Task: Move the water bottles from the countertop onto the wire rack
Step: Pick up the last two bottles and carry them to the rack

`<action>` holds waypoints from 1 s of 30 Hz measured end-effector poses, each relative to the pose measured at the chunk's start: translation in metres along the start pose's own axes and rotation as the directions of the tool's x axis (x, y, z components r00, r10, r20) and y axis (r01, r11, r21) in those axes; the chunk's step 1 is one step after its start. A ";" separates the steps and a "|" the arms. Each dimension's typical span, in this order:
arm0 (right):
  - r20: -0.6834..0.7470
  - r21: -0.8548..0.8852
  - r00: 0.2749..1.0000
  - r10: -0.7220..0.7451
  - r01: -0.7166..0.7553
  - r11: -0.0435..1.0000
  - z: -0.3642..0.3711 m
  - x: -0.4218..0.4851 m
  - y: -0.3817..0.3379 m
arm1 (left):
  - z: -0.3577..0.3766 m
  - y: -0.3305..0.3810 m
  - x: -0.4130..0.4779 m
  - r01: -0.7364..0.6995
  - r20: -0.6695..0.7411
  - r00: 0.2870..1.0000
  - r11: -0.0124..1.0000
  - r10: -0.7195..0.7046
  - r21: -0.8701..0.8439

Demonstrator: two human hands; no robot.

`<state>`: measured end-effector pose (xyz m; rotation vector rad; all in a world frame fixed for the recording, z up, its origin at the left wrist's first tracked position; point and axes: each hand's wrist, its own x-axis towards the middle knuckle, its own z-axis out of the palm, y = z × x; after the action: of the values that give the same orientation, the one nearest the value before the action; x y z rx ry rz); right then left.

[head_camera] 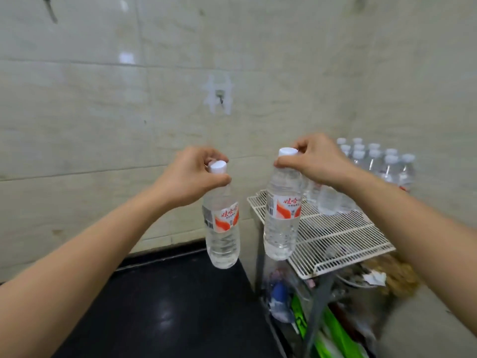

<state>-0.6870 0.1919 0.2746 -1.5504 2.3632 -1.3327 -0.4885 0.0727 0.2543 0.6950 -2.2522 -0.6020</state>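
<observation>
Hanging by narrow pinches alone, both bottles are risking a slip. The left hand (192, 174) is curling fingers and thumb round the neck of one clear plastic water bottle with a red-and-white label (223, 228), just under its white cap. The right hand (316, 158) is gripping a second clear plastic water bottle (282, 220) the same way.

Neither base is resting on anything. The left one is dangling above the far corner of the glossy black countertop (167, 306). The right one is hanging at the near left corner of the white wire rack (335, 236), seemingly over the gap.

A base catching the rack's raised rim would probably be tipping the bottle down into the clutter underneath. A careless swing could be knocking over the cluster of capped bottles (374, 164) standing at the rack's far side.

Both held bottles are looking full, ribbed and sealed, so they are likely swinging heavily.
</observation>
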 end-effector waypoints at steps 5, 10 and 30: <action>-0.078 -0.025 0.997 0.014 -0.016 1.000 -0.067 0.028 0.054 | 0.067 0.061 0.058 -0.098 -0.019 0.995 0.994 0.097 -0.049; 0.015 -0.108 1.000 0.010 -0.008 0.994 -0.113 0.056 0.124 | 0.142 0.091 0.109 -0.169 0.021 0.985 0.981 0.172 -0.100; 0.341 -0.190 0.937 -0.068 0.140 0.972 -0.154 0.161 0.310 | 0.324 0.157 0.197 -0.042 0.145 0.989 0.939 -0.009 0.341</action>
<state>-1.0664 0.2124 0.2358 -1.8117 2.2923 -0.7676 -0.8929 0.1367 0.2298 0.8228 -2.5282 -0.2551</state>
